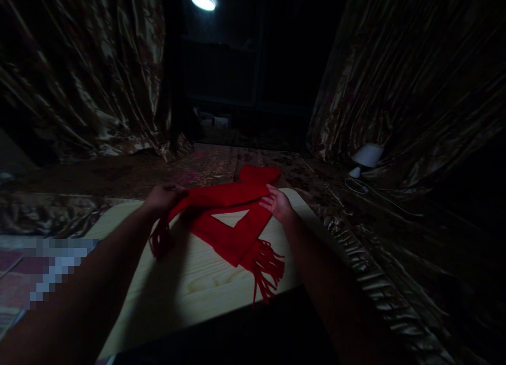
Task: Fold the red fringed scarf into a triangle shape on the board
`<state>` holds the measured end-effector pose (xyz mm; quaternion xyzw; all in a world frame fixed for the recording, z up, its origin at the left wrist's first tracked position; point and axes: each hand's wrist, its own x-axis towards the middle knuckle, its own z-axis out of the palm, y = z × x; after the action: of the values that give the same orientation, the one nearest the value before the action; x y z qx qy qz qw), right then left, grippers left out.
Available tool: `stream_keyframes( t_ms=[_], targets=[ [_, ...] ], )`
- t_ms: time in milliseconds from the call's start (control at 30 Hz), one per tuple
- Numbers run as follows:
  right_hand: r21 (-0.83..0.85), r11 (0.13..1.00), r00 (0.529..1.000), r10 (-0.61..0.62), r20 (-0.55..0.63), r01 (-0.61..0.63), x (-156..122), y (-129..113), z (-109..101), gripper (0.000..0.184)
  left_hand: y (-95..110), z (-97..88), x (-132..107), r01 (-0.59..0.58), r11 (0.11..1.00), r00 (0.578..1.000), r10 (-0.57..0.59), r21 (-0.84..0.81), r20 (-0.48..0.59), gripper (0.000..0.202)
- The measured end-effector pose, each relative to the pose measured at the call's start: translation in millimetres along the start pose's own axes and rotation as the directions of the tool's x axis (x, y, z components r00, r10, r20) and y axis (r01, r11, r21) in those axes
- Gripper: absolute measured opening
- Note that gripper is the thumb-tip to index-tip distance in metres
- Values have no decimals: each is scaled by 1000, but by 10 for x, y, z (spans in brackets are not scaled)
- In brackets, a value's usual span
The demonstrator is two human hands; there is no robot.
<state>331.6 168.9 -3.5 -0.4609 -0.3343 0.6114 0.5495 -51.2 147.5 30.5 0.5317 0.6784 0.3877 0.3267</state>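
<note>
A red scarf [225, 194] with fringed ends lies partly on a pale wooden table [205, 286]. One stretch of it is held up between my hands, while the rest bends in a V below, its fringe hanging near the front edge. My left hand [164, 196] is closed around the scarf near one end, and fringe dangles beneath it. On the other side, my right hand [277, 202] pinches the scarf's edge between thumb and fingers. Part of the scarf reaches past the table's far edge.
Behind the table is a surface with a dark patterned cover [213, 164], fringed at the right. A small white lamp [367, 155] with a cord stands there. Patterned curtains [130, 64] flank a dark window [221, 75] that reflects a bright light.
</note>
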Motion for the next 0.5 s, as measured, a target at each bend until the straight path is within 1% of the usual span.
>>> stream_keyframes(
  t_ms=[33, 67, 100, 133, 167, 233, 300, 367, 433, 467, 500],
  targets=[
    [-81, 996, 1000, 23, -7, -23, 23, 38, -4, 30, -64, 6, 57, -1, 990, 999, 5, 138, -33, 33],
    [-164, 985, 999, 43, -19, -45, 45, 74, -6, 31, -130, 16, 107, -1, 961, 999, 12, 278, -35, 33],
    [-235, 970, 998, 56, -32, -62, 65, 106, -6, 32, -192, 28, 148, -5, 912, 1000, 4, 409, 2, 32],
    [-289, 955, 997, 60, -44, -70, 82, 129, -4, 34, -247, 40, 180, -13, 852, 998, -25, 524, 64, 34],
    [-325, 943, 997, 56, -51, -70, 95, 145, -1, 35, -289, 49, 204, -23, 799, 989, -71, 602, 132, 38],
    [-366, 928, 997, 49, -51, -64, 111, 151, 8, 38, -327, 43, 226, -33, 752, 957, -165, 659, 237, 46],
    [-404, 912, 998, 47, -49, -63, 111, 140, 16, 43, -301, -6, 225, -34, 742, 951, -183, 670, 251, 47],
    [-440, 897, 999, 35, -38, -48, 104, 131, 22, 51, -236, -94, 215, -62, 757, 970, -108, 650, 217, 45],
    [-472, 881, 1000, 11, -20, -19, 96, 132, 26, 57, -174, -191, 209, -91, 758, 990, -3, 646, 142, 45],
    [-489, 873, 1000, -2, -12, -4, 95, 138, 28, 59, -158, -233, 212, -100, 736, 994, 41, 670, 103, 48],
    [-505, 863, 1000, -15, -8, 9, 97, 146, 29, 60, -157, -267, 220, -98, 696, 995, 68, 712, 70, 51]
  ],
)
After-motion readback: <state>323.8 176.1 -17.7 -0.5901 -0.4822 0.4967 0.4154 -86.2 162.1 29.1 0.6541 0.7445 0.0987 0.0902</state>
